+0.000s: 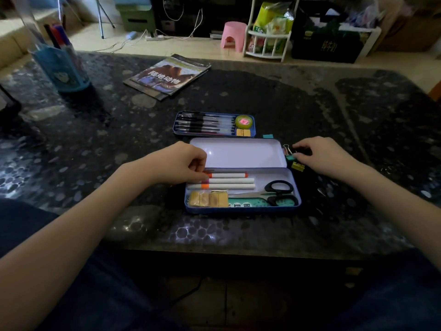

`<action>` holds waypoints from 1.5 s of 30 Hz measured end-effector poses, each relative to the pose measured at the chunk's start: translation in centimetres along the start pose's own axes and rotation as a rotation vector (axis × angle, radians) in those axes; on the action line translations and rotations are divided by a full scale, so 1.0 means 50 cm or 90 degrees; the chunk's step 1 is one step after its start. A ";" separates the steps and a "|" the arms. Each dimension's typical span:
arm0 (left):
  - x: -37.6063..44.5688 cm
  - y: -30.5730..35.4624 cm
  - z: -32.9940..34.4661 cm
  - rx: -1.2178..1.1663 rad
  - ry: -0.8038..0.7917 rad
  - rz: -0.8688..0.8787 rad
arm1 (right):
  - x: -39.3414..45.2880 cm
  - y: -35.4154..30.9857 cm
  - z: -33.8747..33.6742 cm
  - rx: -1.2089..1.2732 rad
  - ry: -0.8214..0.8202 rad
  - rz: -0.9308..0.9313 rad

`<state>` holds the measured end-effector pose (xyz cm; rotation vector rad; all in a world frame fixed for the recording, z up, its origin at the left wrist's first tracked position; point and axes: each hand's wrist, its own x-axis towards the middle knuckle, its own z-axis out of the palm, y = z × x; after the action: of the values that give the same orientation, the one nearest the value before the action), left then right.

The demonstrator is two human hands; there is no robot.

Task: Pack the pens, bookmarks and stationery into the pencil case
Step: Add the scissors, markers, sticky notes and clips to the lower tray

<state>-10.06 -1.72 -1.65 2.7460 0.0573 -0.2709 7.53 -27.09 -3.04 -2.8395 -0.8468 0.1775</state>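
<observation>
Blue-edged tin, the pencil case (242, 206) lies open near the front edge of the counter (262, 96), lid (235, 152) folded flat behind the tray. In the tray lie three white markers (229, 180) along the back wall, black-handled scissors (278, 193) at the right end, a row of yellow wrapped blocks (208, 199) in the front left corner, and a teal printed piece (248, 202) under the scissor blades.

The left hand (177, 163) curls its fingers on the capped ends of the markers at the tray's left wall; its grip looks pinched on them, though I cannot tell how many it holds. The right hand (323, 155) reaches just off the case's right end, fingers curled among the binder clips (294, 161); whether it has closed on one I cannot tell.

Risks, as I judge them: the markers are round and could roll against the scissors or ride over each other, stopping the lid from shutting. A clip could spring from the fingers and skid across the slick counter. Pressing on the tray's left end might tip or slide the light tin.

Behind the case sits a second blue tin (214, 124) with black pens (205, 123), a green tape roll (244, 121) and two small yellow blocks (243, 132). Farther back lie a book (167, 76) and, toward the left edge, a blue pen holder (60, 65).
</observation>
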 end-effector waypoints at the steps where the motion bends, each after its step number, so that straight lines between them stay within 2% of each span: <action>1: 0.000 0.001 0.000 -0.001 0.003 0.000 | -0.001 0.001 -0.003 0.001 0.006 -0.003; 4: -0.001 0.003 -0.001 -0.002 -0.003 -0.004 | -0.003 0.000 -0.014 0.018 0.005 0.016; 8: 0.000 0.004 0.002 0.016 -0.008 -0.006 | -0.010 -0.002 -0.016 -0.007 -0.090 0.020; 13: 0.002 0.002 0.004 0.025 0.000 0.001 | -0.013 -0.005 -0.002 -0.021 -0.052 0.004; 18: 0.003 -0.002 0.007 0.020 -0.005 0.007 | -0.011 -0.011 0.003 0.014 -0.062 0.031; 24: 0.008 -0.008 0.013 0.049 0.013 0.014 | -0.023 -0.012 -0.003 0.031 -0.014 -0.003; 33: 0.009 -0.009 0.015 0.072 0.005 0.018 | -0.029 -0.026 0.006 -0.050 0.055 -0.019; 36: 0.009 -0.007 0.014 0.075 0.002 0.019 | -0.032 -0.028 -0.004 0.000 0.103 -0.052; 40: 0.010 -0.005 0.013 0.076 -0.004 0.017 | -0.061 -0.058 -0.025 0.111 0.189 -0.157; 42: 0.011 -0.006 0.013 0.074 -0.005 0.015 | -0.089 -0.090 -0.035 0.212 0.153 -0.209; 45: 0.010 -0.006 0.014 0.072 -0.003 0.013 | -0.125 -0.125 -0.039 0.332 -0.047 -0.296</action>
<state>-9.72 -1.69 -2.50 2.8557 0.0127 -0.2834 -0.70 -25.65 0.51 -2.1104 -1.2350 0.3743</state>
